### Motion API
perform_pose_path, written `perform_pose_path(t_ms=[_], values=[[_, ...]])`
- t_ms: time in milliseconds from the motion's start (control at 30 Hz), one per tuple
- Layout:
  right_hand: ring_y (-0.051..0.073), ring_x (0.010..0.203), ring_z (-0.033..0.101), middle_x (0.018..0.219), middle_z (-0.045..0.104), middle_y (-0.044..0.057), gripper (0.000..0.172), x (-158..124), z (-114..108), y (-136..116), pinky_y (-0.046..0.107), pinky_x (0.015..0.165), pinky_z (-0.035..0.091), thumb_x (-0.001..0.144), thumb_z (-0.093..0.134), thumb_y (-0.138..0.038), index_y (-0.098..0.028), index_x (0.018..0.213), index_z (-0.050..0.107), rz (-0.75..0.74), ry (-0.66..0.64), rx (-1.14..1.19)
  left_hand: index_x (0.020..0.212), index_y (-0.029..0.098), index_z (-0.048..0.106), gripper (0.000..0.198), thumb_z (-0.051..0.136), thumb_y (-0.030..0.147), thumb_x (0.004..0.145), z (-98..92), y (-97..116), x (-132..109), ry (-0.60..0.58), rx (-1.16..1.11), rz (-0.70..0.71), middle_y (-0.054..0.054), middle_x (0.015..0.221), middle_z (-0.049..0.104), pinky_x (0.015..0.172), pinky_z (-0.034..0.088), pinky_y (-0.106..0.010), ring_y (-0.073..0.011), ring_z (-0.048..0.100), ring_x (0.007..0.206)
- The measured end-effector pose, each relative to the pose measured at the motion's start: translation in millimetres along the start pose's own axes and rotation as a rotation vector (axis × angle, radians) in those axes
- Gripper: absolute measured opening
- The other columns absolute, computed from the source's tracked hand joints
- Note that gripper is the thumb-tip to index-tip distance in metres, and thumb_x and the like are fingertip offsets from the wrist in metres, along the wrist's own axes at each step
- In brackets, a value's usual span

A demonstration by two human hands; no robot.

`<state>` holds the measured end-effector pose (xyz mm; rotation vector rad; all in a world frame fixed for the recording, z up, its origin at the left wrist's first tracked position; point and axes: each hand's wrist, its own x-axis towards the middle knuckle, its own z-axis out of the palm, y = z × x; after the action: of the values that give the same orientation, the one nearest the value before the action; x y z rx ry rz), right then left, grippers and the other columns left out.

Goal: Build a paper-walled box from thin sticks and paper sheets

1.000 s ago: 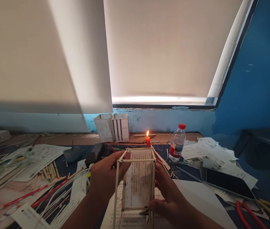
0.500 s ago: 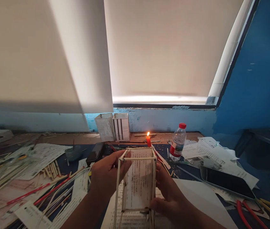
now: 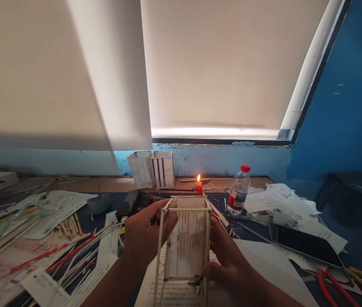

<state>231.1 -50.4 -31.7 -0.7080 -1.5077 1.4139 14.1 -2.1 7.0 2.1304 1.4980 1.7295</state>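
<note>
A small box-shaped frame of thin sticks (image 3: 185, 209) is held up between both hands, its far side covered by a printed paper panel (image 3: 187, 243). My left hand (image 3: 149, 228) grips the upper left corner, fingers curled in at the top edge. My right hand (image 3: 227, 260) is closed around the right side, with the thumb in front and the fingers behind the uprights. The near side of the frame is uncovered, so I see through to the paper. Below it lie a printed sheet (image 3: 174, 294) and a plain white sheet (image 3: 270, 273).
A lit red candle (image 3: 199, 187) burns just behind the frame. Right of it stand a bottle (image 3: 238, 194), a phone (image 3: 305, 243) and red-handled pliers (image 3: 325, 285). Two paper-covered boxes (image 3: 162, 170) stand by the wall. Loose sticks (image 3: 70, 227) and paper scraps lie left.
The frame has shifted very slightly, its upper left corner a little to the right. Both hands keep their hold.
</note>
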Motion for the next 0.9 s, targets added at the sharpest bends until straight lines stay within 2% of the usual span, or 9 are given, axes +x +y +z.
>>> perform_pose_path(t_ms=[167, 300, 433, 533, 633, 733, 900], values=[[0.032, 0.114, 0.06, 0.137, 0.058, 0.012, 0.089, -2, -1, 11, 0.049, 0.095, 0.054, 0.074, 0.084, -0.063, -0.035, 0.148, 0.044, 0.047, 0.012, 0.005, 0.092, 0.015, 0.084, 0.026, 0.072, 0.037, 0.087, -1.4, -2, -1, 0.013, 0.036, 0.026, 0.0, 0.061, 0.076, 0.051, 0.05, -0.023, -0.0162, 0.068, 0.053], [0.03, 0.113, 0.06, 0.135, 0.06, 0.012, 0.083, 0, -1, 6, 0.049, 0.101, 0.05, 0.076, 0.084, -0.061, -0.031, 0.144, 0.047, 0.04, 0.001, 0.036, 0.098, 0.015, 0.083, 0.025, 0.067, 0.029, 0.086, -2.6, -9, -2, 0.016, 0.06, 0.105, 0.001, 0.061, 0.074, 0.051, 0.05, -0.022, -0.0154, 0.068, 0.052], [0.031, 0.115, 0.061, 0.132, 0.062, 0.012, 0.079, 2, -3, 3, 0.051, 0.105, 0.045, 0.08, 0.082, -0.059, -0.03, 0.144, 0.047, -0.03, 0.009, 0.054, 0.1, 0.013, 0.076, 0.021, 0.07, 0.027, 0.086, 0.2, -10, -2, 0.07, 0.095, 0.128, 0.006, 0.053, 0.063, 0.049, 0.051, -0.02, -0.0128, 0.064, 0.045], [0.031, 0.115, 0.061, 0.13, 0.063, 0.011, 0.078, 3, -4, 6, 0.052, 0.105, 0.044, 0.082, 0.082, -0.056, -0.03, 0.146, 0.047, -0.049, 0.025, 0.069, 0.091, 0.014, 0.073, 0.014, 0.069, 0.028, 0.091, 1.3, -9, 1, 0.127, 0.144, 0.315, 0.006, 0.05, 0.059, 0.047, 0.048, -0.021, -0.0115, 0.06, 0.041], [0.032, 0.117, 0.061, 0.132, 0.062, 0.012, 0.078, 2, -4, 6, 0.053, 0.105, 0.044, 0.081, 0.082, -0.055, -0.03, 0.146, 0.047, -0.027, 0.017, 0.083, 0.074, 0.016, 0.071, 0.025, 0.066, 0.028, 0.094, -0.1, -8, 4, 0.104, 0.179, 0.483, 0.004, 0.047, 0.059, 0.045, 0.043, -0.022, -0.0113, 0.058, 0.039], [0.032, 0.116, 0.061, 0.133, 0.062, 0.012, 0.081, 0, -4, 4, 0.052, 0.103, 0.047, 0.08, 0.084, -0.055, -0.03, 0.146, 0.045, 0.016, 0.017, 0.083, 0.064, 0.016, 0.067, 0.033, 0.065, 0.028, 0.095, -1.6, -11, 6, 0.08, 0.202, 0.545, 0.002, 0.048, 0.062, 0.046, 0.041, -0.025, -0.0123, 0.059, 0.041], [0.032, 0.114, 0.059, 0.142, 0.055, 0.012, 0.082, -2, -2, 10, 0.054, 0.103, 0.047, 0.08, 0.083, -0.055, -0.032, 0.147, 0.043, 0.014, 0.06, 0.006, 0.063, 0.018, 0.067, 0.031, 0.068, 0.022, 0.093, -0.8, -19, 6, 0.073, 0.275, 0.606, 0.003, 0.045, 0.06, 0.048, 0.039, -0.026, -0.0136, 0.06, 0.042]])
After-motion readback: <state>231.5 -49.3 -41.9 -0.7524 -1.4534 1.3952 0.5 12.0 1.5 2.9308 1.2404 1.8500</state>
